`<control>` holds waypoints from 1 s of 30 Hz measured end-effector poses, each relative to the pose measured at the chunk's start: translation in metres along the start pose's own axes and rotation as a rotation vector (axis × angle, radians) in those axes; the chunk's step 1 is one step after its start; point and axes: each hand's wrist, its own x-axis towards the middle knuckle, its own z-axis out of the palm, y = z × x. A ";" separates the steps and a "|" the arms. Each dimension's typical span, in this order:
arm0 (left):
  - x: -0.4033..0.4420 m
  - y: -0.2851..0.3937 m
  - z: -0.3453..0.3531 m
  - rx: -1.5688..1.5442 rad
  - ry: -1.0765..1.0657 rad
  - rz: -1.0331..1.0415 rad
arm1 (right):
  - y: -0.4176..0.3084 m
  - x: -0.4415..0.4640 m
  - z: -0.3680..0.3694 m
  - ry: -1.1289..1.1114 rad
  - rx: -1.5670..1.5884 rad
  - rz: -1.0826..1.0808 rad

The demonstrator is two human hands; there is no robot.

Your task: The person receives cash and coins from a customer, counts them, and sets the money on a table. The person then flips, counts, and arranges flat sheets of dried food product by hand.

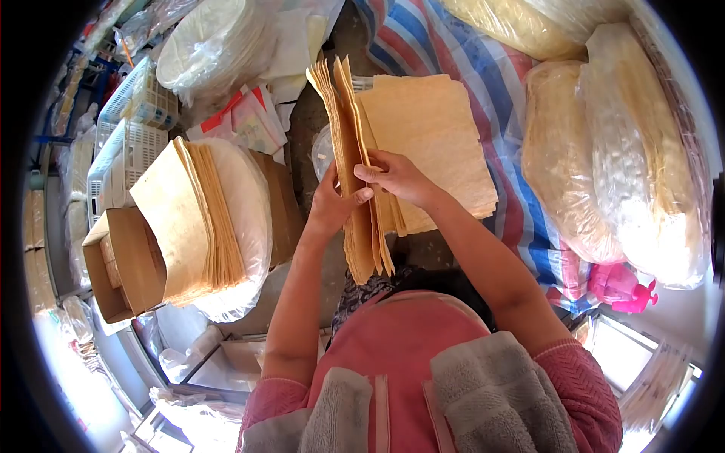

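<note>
In front of my body, a bundle of thin tan sheets with rough edges stands nearly upright, its leaves fanned a little apart at the top. My left hand grips its left side, thumb pointing inward. From the right, my right hand holds the same bundle, its thumb over the near face and some fingers hidden between or behind the leaves. Just beyond my right hand lies a flat stack of similar square sheets. What the sheets are made of I cannot tell.
Left, another sheet pile leans on a plastic-wrapped round stack, beside an open cardboard box. White plastic baskets stand behind. At right, large see-through bags rest near a striped tarp and a pink plastic container.
</note>
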 end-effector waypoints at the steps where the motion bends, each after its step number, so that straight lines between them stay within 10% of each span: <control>1: 0.000 0.001 0.000 0.002 -0.014 0.000 | 0.001 0.000 0.000 -0.008 -0.008 0.006; 30: -0.001 0.005 -0.010 -0.019 -0.101 0.000 | -0.011 -0.008 -0.015 -0.090 0.072 0.127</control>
